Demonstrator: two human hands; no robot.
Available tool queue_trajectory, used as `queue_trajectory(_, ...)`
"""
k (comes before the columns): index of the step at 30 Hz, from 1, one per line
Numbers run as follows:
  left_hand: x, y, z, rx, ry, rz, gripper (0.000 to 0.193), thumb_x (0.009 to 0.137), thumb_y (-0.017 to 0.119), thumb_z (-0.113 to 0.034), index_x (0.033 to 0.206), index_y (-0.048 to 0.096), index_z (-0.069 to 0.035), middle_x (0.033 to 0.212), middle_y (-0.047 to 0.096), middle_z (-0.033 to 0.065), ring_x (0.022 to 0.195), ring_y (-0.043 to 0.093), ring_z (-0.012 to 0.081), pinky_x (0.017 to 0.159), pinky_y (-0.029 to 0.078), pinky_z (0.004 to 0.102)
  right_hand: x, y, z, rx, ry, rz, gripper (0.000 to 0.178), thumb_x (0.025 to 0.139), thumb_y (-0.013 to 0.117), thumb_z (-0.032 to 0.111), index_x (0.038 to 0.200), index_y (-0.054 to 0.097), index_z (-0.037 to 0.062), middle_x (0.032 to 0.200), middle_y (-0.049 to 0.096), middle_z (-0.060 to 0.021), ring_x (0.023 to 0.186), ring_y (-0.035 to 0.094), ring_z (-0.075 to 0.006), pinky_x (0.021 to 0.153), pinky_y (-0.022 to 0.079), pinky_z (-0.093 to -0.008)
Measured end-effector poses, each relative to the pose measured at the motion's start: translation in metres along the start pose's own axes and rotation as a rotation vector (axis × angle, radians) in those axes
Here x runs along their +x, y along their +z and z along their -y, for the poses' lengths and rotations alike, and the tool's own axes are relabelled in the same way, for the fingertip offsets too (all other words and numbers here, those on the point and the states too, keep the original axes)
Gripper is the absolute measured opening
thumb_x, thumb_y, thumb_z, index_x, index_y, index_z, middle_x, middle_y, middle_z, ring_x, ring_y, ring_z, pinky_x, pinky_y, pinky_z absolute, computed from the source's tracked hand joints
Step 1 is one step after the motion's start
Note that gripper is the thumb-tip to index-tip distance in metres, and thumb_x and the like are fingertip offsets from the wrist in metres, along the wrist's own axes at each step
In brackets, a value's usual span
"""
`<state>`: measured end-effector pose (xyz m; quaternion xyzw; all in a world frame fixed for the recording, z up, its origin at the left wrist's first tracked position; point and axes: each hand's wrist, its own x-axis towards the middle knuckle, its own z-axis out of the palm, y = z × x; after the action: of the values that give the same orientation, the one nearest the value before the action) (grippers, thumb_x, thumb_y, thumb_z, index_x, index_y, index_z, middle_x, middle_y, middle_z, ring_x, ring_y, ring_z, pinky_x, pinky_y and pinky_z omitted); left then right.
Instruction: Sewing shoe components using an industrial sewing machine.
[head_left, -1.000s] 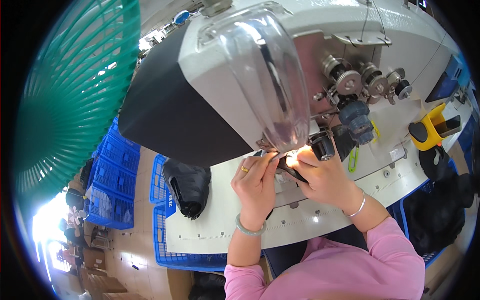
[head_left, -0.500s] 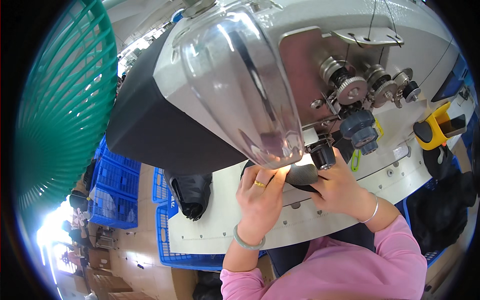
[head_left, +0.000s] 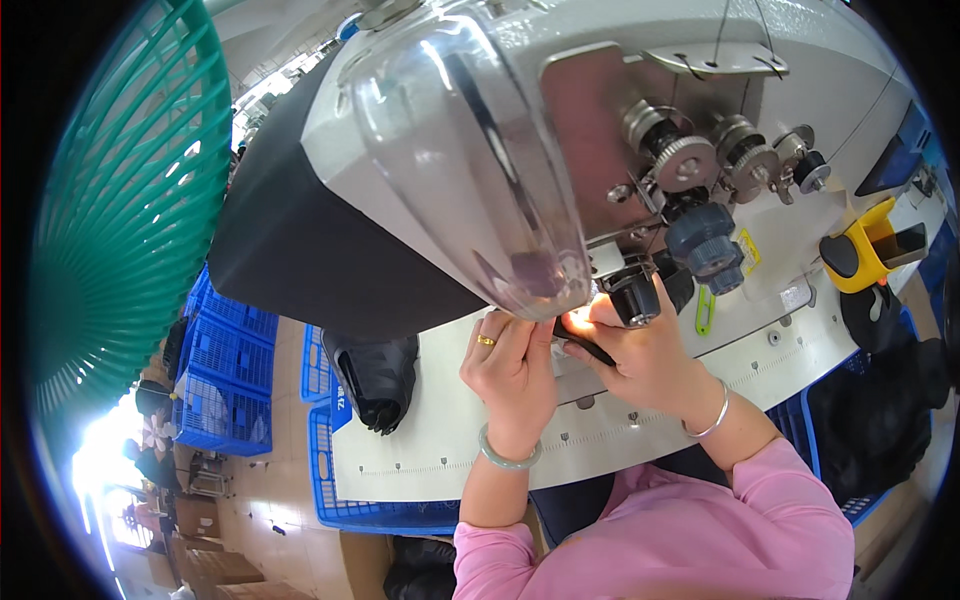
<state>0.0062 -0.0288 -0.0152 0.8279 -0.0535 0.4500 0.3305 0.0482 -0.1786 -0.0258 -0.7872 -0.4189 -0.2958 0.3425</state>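
My left hand (head_left: 508, 372) and my right hand (head_left: 640, 362) are close together on the white machine table (head_left: 440, 440), under the head of a big sewing machine (head_left: 560, 130). Both pinch a small dark piece (head_left: 585, 350) at the lit needle spot. The clear plastic guard (head_left: 480, 170) hides the fingertips of my left hand. A gold ring is on my left hand; a bracelet circles each wrist.
A black shoe upper (head_left: 378, 378) hangs at the table's left edge above blue plastic crates (head_left: 225, 400). A green fan grille (head_left: 110, 230) fills the left. A yellow and black tool (head_left: 862, 250) and dark fabric (head_left: 880, 400) lie at the right.
The view has moved closer to the machine head, which now fills more of the picture. My hands stay together at the needle, shifting slightly with the dark piece.
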Motion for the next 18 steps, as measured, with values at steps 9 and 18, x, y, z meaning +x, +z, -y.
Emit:
queue_trajectory(9, 0.005, -0.006, -0.008, 0.256, 0.356, 0.122, 0.016, 0.066, 0.068, 0.005, 0.081, 0.065, 0.0, 0.086, 0.062, 0.0084, 0.075, 0.058, 0.0281, 0.061, 0.046, 0.0356, -0.004, -0.009, -0.009, -0.013, -0.101, 0.034, 0.031, 0.071, 0.075, 0.022, 0.1, 0.071, 0.0098, 0.095, 0.06, 0.0002, 0.096, 0.055, -0.0234, 0.091, 0.036, -0.0447)
queue_trajectory(18, 0.01, -0.027, -0.004, 0.333, 0.412, 0.324, 0.021, 0.065, 0.07, 0.003, 0.084, 0.066, -0.005, 0.094, 0.062, 0.0053, 0.087, 0.061, 0.0265, 0.072, 0.049, 0.0376, -0.019, -0.007, -0.013, 0.075, -0.026, 0.087, 0.037, 0.069, 0.071, 0.011, 0.106, 0.068, 0.0123, 0.103, 0.065, -0.0065, 0.096, 0.061, -0.0306, 0.096, 0.04, -0.0551)
